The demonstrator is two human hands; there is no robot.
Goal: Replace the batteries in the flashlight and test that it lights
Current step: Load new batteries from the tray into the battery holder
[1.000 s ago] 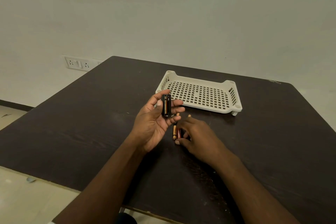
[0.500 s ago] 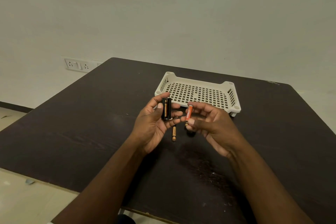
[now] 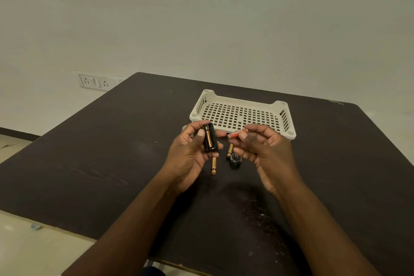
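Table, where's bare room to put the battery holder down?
The table is bare left of the left hand and right of the right hand. The white tray holds nothing. Between the hands it's crowded: two loose batteries and a black cap.

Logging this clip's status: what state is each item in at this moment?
Battery holder: upright in left hand, one gold battery seated.
Red battery: pinched in right hand, not yet inserted.
Two gold batteries: loose on table.
Black cap: off, on table.
Tray: empty.

Plain bare room, blank wall [image 3: 201, 18], wall sockets [image 3: 95, 82], dark wooden table [image 3: 89, 163]
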